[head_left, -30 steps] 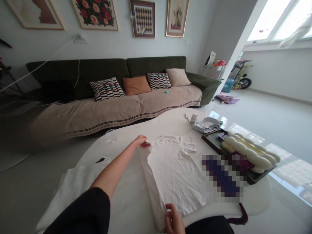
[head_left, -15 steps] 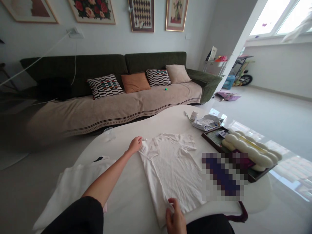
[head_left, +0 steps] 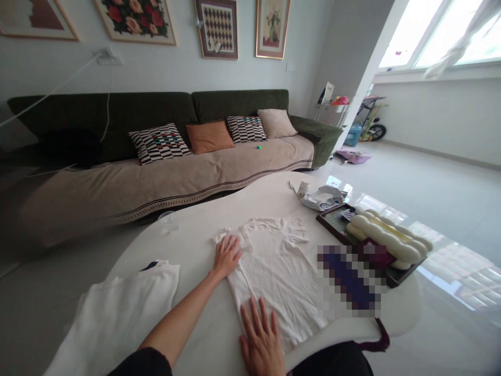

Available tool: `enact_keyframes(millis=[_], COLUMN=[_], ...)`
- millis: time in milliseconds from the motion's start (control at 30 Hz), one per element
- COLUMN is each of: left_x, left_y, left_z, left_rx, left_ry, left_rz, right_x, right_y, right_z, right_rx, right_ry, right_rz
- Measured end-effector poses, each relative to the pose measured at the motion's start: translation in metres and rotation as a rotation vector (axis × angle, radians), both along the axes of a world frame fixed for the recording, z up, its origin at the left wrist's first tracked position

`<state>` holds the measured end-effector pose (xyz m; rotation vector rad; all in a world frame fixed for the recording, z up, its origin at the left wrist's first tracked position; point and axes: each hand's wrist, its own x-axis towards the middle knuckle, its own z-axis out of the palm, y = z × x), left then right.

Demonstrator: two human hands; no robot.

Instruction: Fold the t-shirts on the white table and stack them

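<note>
A white short-sleeved T-shirt [head_left: 279, 271] lies on the white table [head_left: 195, 313], its left side folded inward. My left hand [head_left: 227, 256] rests on the shirt near its far left sleeve, fingers spread. Flat on the shirt's near left part lies my right hand [head_left: 261, 334], its fingers stretched out and apart. Neither hand grips the cloth. Other white clothing [head_left: 121, 308] lies in a heap at the table's left edge, with a dark patch showing at its top.
Right of the shirt stands a dark tray [head_left: 336, 230] bearing a cream, bubble-shaped box [head_left: 387, 237]. A plastic bag [head_left: 323, 197] and a small white bottle [head_left: 303, 188] are behind it. A clear cup [head_left: 168, 222] stands far left. Beyond the table is a sofa [head_left: 250, 104].
Both hands have let go of the shirt's pinched edge and now lie flat on it. The left hand came nearer and slightly right. The folded side is now down against the shirt.
</note>
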<state>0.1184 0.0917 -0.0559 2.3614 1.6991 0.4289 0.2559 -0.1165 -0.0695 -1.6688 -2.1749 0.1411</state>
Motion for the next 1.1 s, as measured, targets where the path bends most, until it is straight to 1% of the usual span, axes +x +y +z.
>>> enact_keyframes(millis=[100,167,200,267,300,367,433,467,500,533,567,600,667,733,800,867,900,933,1000,1067,1100], left_x=[-0.008,-0.022,-0.030,-0.042,-0.045,-0.040,-0.023,-0.012,-0.001,0.009,0.018,0.024,0.031,0.038,0.053,0.081,0.099,0.118,0.155,0.183,0.193], left_y=[-0.001,0.002,0.003,0.006,0.006,0.006,0.005,0.003,0.002,0.001,0.000,0.000,0.003,0.010,0.022,0.036,0.043,0.050,0.063,0.070,0.073], left_z=[-0.001,0.004,0.008,0.015,0.018,0.022,0.022,0.020,0.018,0.016,0.015,0.015,0.020,0.032,0.046,0.054,0.056,0.054,0.047,0.037,0.032], left_rx=[-0.069,-0.105,-0.117,-0.139,-0.142,-0.105,-0.023,0.006,0.013,-0.004,-0.036,-0.075,-0.160,-0.229,-0.254,-0.234,-0.227,-0.229,-0.240,-0.264,-0.282], left_ry=[0.118,0.155,0.170,0.197,0.209,0.224,0.221,0.217,0.216,0.219,0.224,0.229,0.232,0.197,0.134,0.067,0.038,0.009,-0.048,-0.098,-0.121], left_rz=[-0.013,-0.063,-0.094,-0.142,-0.152,-0.150,-0.146,-0.151,-0.157,-0.156,-0.147,-0.138,-0.130,-0.125,-0.118,-0.137,-0.169,-0.204,-0.250,-0.249,-0.234], right_x=[-0.019,-0.036,-0.045,-0.056,-0.056,-0.041,-0.009,0.010,0.029,0.047,0.062,0.074,0.089,0.097,0.103,0.112,0.118,0.123,0.135,0.143,0.146], right_y=[-0.009,-0.021,-0.027,-0.032,-0.030,-0.018,0.002,0.013,0.022,0.030,0.036,0.039,0.041,0.039,0.033,0.026,0.021,0.015,0.002,-0.010,-0.015], right_z=[-0.006,-0.006,-0.004,0.005,0.011,0.024,0.034,0.037,0.036,0.034,0.030,0.025,0.015,0.008,0.007,0.007,0.007,0.006,0.002,-0.006,-0.011], right_rx=[-0.065,-0.112,-0.132,-0.169,-0.183,-0.194,-0.177,-0.161,-0.153,-0.152,-0.154,-0.159,-0.161,-0.125,-0.052,0.023,0.048,0.059,0.052,0.017,-0.004], right_ry=[0.020,0.052,0.075,0.131,0.157,0.184,0.168,0.148,0.122,0.093,0.067,0.046,0.036,0.067,0.118,0.159,0.166,0.163,0.129,0.096,0.091], right_rz=[-0.052,-0.064,-0.045,0.017,0.041,0.023,-0.095,-0.182,-0.262,-0.313,-0.341,-0.341,-0.304,-0.319,-0.399,-0.488,-0.524,-0.554,-0.609,-0.637,-0.633])
